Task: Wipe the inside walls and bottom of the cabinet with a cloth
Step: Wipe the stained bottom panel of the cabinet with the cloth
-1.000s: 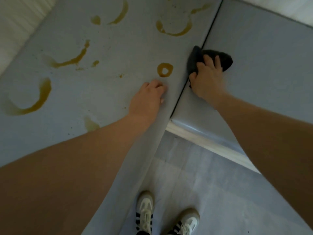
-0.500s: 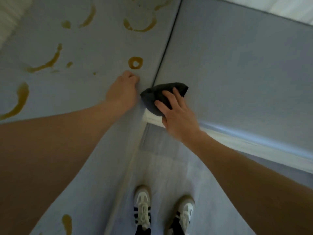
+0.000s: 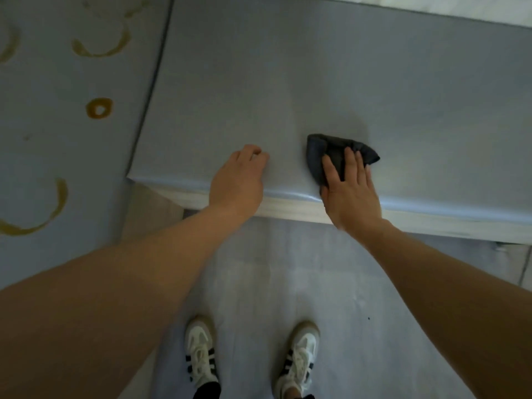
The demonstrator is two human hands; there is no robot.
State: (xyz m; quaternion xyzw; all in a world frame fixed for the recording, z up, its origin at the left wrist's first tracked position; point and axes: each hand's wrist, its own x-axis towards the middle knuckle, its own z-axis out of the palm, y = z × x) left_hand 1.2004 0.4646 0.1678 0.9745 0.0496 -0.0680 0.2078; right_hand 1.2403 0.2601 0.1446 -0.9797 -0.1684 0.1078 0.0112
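Nearest the camera, two white shoes with black stripes [image 3: 201, 352] are standing on the pale grey floor [image 3: 273, 283], both forearms reaching forward above them. Left hand [image 3: 237, 180] is resting on the front edge of the grey cabinet bottom panel [image 3: 259, 82], fingers curling loosely onto the surface, grasping nothing. Right hand [image 3: 349, 191] is lying just beside it to the right, fingers straight and spread, pressing the dark cloth [image 3: 325, 152] flat against the panel near its front lip; cloth is sitting bunched under the fingertips, sticking out ahead and to both sides of them. Panel surface around the cloth is looking uniform grey. Further left, past a dark seam, the adjoining grey wall panel [image 3: 43, 145] is showing brown ring stains [image 3: 99, 108], one small closed ring nearest the seam and several open arcs beyond it.
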